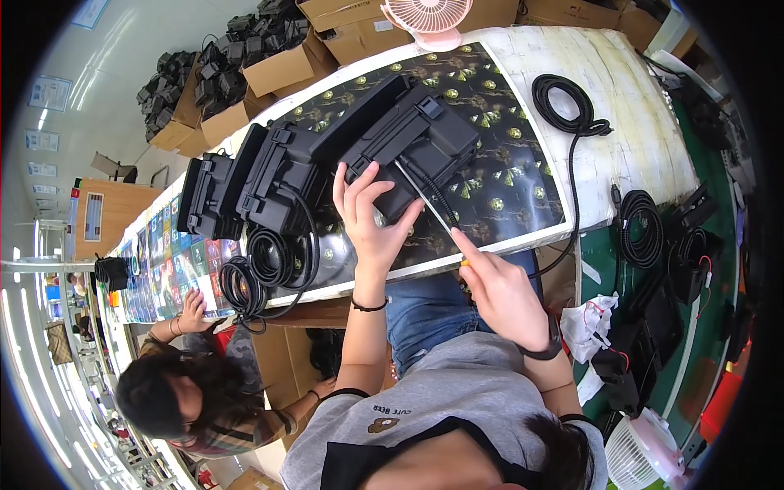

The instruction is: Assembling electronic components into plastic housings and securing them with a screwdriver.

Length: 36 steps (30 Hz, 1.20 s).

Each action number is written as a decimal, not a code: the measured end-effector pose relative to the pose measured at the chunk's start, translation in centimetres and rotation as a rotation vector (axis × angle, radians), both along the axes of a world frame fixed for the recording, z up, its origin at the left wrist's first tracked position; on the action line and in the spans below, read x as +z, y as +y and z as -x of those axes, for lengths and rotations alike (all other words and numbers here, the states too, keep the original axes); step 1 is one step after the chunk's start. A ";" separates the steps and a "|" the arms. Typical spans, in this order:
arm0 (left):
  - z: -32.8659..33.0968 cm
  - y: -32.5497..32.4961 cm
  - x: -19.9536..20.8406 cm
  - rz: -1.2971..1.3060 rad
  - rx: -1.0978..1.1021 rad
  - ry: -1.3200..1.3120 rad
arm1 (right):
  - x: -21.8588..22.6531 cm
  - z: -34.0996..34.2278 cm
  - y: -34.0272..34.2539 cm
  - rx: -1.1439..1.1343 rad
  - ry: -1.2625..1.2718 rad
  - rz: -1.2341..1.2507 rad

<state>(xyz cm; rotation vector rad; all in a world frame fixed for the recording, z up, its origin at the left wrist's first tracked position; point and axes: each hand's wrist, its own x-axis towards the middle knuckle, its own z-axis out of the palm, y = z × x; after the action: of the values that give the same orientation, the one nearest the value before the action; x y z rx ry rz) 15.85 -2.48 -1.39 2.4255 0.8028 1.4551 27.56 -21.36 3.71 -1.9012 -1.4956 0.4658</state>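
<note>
A black plastic box point(447, 137) with latches and a raised flat lid lies on the dark patterned mat point(523, 192). My left hand point(369, 224) grips the box's near corner, fingers on one side and thumb on the other. My right hand point(510, 294) is closed around a screwdriver point(437, 214); a bit of its orange handle shows between the fingers. Its long silver shaft slants up to the box, beside a ribbed black cable sleeve point(430, 186). The tip meets the box near a latch; the exact contact is too small to tell.
Two similar black boxes point(282, 175) stand to the left, with coiled cables point(269, 257) at the table's edge. A coiled black cable point(563, 102) lies on the right. Behind are a pink fan point(429, 20) and cartons point(286, 65). Another person point(184, 392) sits at the left.
</note>
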 end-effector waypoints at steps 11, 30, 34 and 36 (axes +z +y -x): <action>0.6 1.0 1.5 0.019 -0.050 0.083 | -1.6 -1.5 0.0 0.128 1.495 0.086; -1.4 1.1 7.6 0.017 -0.103 0.598 | -1.0 -6.8 -2.8 -0.268 1.162 -0.377; -2.0 2.5 8.2 0.106 -0.224 0.508 | -1.7 -6.7 -2.1 -0.236 1.146 -0.380; -2.0 3.6 8.0 0.163 -0.184 0.405 | -1.7 -6.7 -1.6 -0.250 1.058 -0.392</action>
<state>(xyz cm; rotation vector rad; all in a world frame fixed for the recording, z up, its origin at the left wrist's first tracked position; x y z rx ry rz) 17.89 1.14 6.62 2.6175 0.7145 0.8101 34.28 -22.94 1.99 -1.1635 -0.5748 0.8128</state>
